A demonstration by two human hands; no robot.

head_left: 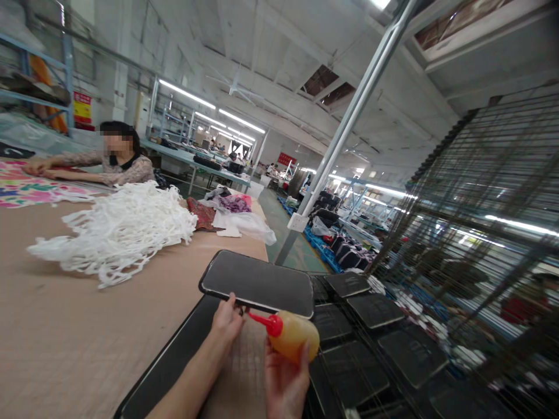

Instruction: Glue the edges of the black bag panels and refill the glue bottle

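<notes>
My left hand [229,319] grips the near edge of a flat black panel [262,282] with rounded corners and a pale line along its rim. The panel is held up off the table, tilted. In my right hand [286,372] is a squeeze bottle [297,337] of yellowish liquid, lying sideways with its red nozzle pointing left. The nozzle tip is close to my left fingers and just below the panel's edge; whether it touches cannot be made out. A larger black panel [174,355] lies on the table under my left forearm.
A brown-covered table [52,326] carries a heap of white netted strips [126,227] and crumpled fabric and plastic [236,209]. Across it, a person [124,157] handles flowered cloth [39,183]. To my right, a wire rack [489,174] stands raised above several black panels [375,308]. A metal post [349,122] rises ahead.
</notes>
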